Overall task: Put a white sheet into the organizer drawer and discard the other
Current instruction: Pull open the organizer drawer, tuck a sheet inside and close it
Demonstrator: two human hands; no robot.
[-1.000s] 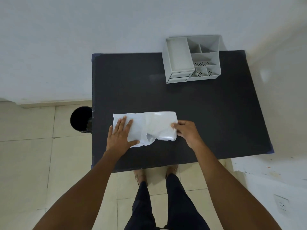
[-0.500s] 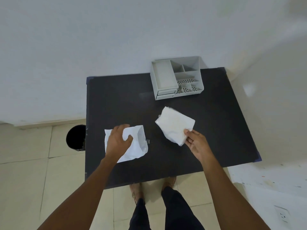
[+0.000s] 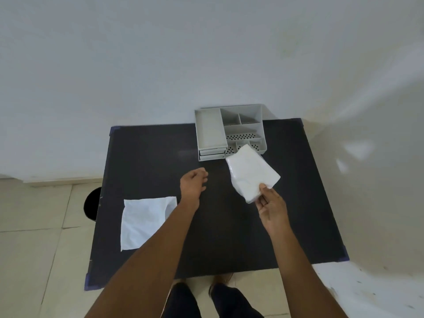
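Before the grey organizer (image 3: 230,132), right hand (image 3: 271,207) pinching a folded white sheet (image 3: 251,174), left hand (image 3: 192,183) loosely curled, empty.

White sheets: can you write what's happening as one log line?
right hand: holds folded sheet | left hand: empty, near organizer | flat sheet: on table

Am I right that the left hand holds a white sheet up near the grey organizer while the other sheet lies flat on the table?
Not quite: the head view shows the right hand holding the white sheet near the organizer. The left hand is empty. The other sheet does lie flat on the table.
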